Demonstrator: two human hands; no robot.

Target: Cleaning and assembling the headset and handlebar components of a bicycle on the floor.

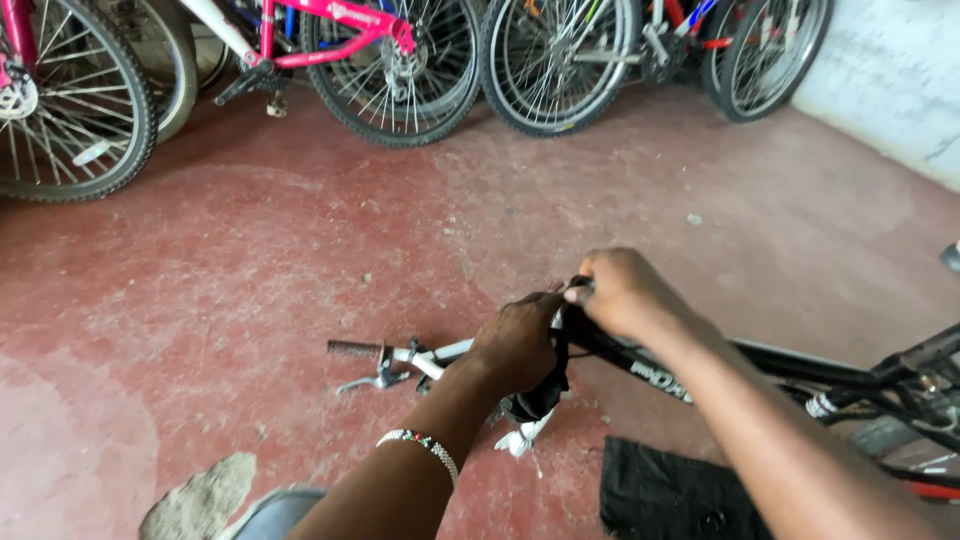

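Left hand: my left hand (517,343) is curled shut over the stem end of the black bicycle frame (700,372), knuckles up, with a beaded bracelet (420,447) on the wrist.
Right hand: my right hand (622,290) is pinched narrow on top of the same spot, fingertips meeting my left ones; what sits between them is hidden.
Which is nearer: both hands touch the junction; the left covers its handlebar side, the right its frame side.
Thing in hand: the frame lies on its side directly under both hands, its long tube running from my hands out to my right and slightly towards me.
Handlebar: a white metal handlebar (440,356) sticks out to the left of my left hand, ending in a dark ribbed rubber grip (354,349), with a silvery brake lever (372,380) just below it.
Below my left hand: something black and rounded hangs there, with a small white scrap beneath; I cannot tell what either is.
Near my right forearm: a black cloth (670,490) lies flat and matte.
Floor: worn red concrete floor (250,270), rough and mottled, with a grey broken patch (200,495) by my left elbow.
Far beyond my hands: a pink bicycle (330,30) and several spoked wheels with knobbly black tyres (550,60) stand along the wall.
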